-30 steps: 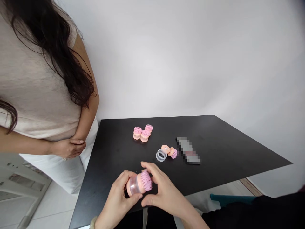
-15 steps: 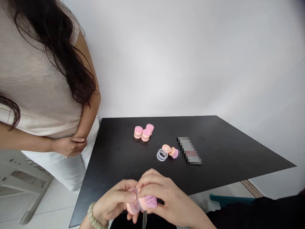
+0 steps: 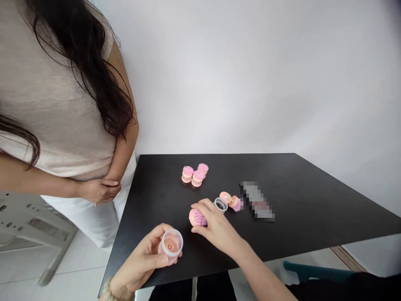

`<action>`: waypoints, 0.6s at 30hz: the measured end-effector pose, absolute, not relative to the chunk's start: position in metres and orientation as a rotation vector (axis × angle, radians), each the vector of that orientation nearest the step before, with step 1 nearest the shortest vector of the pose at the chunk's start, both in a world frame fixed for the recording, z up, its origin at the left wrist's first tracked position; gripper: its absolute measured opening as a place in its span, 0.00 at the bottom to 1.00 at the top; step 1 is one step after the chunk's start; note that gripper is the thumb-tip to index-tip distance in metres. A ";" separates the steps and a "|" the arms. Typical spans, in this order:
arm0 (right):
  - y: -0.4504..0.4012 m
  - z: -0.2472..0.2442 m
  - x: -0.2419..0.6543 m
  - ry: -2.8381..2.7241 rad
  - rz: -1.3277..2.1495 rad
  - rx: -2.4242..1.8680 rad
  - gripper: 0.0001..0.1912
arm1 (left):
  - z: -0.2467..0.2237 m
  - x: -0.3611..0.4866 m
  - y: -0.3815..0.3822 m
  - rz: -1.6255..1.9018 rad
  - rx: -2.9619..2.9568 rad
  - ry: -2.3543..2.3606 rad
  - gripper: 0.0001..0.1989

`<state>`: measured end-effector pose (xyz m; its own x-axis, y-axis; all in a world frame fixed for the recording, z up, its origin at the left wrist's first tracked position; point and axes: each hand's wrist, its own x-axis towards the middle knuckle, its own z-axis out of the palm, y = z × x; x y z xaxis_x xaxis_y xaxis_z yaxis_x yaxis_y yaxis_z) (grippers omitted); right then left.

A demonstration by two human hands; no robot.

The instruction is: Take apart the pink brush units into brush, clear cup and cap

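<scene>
My left hand [image 3: 150, 253] is wrapped round a pink cup-shaped base with a translucent rim [image 3: 172, 243], its open top facing up, above the table's near edge. In my right hand [image 3: 213, 228] is a pink brush head with purple bristles [image 3: 198, 218], gripped at its sides over the table. Just beyond those fingers lies a translucent ring [image 3: 221, 204]. Touching or close to it are a peach round part [image 3: 225, 197] and another small brush head [image 3: 236, 203] with purple bristles. Farther back, several whole pink scrub brushes [image 3: 197, 178] stand bristles up in a cluster.
The black table [image 3: 150, 200] meets a white wall. A blurred, pixelated flat object [image 3: 257, 200] lies on its right half. At the left stands another person with clasped hands [image 3: 98, 191]. A teal chair part [image 3: 316, 271] shows below the table at the right.
The brush head has come off the base: my right hand has carried it forward and right over the table. My left hand keeps the base, now with its open top showing.
</scene>
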<state>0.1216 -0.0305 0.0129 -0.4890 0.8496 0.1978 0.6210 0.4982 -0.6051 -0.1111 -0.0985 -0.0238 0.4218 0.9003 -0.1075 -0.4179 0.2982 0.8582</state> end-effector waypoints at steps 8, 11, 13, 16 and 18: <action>-0.008 -0.059 0.101 -1.999 0.606 -1.277 0.18 | -0.051 -0.097 -0.092 1.199 1.012 0.878 0.24; -0.007 -0.064 0.103 -1.997 0.606 -1.289 0.20 | -0.058 -0.092 -0.088 1.249 1.034 0.911 0.23; -0.006 -0.063 0.105 -2.004 0.613 -1.293 0.27 | -0.060 -0.089 -0.086 1.251 1.063 0.958 0.23; -0.014 -0.055 0.109 -2.022 0.554 -1.275 0.37 | -0.057 -0.086 -0.084 1.232 1.094 1.060 0.21; -0.026 -0.044 0.113 -2.011 0.465 -1.207 0.35 | -0.054 -0.085 -0.083 1.246 1.121 1.112 0.20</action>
<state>0.1125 -0.0261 -0.0439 -0.2905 0.8675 0.4037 0.6025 0.4936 -0.6272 -0.0851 -0.0833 -0.0539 0.0166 0.9998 -0.0074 -0.1205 0.0094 0.9927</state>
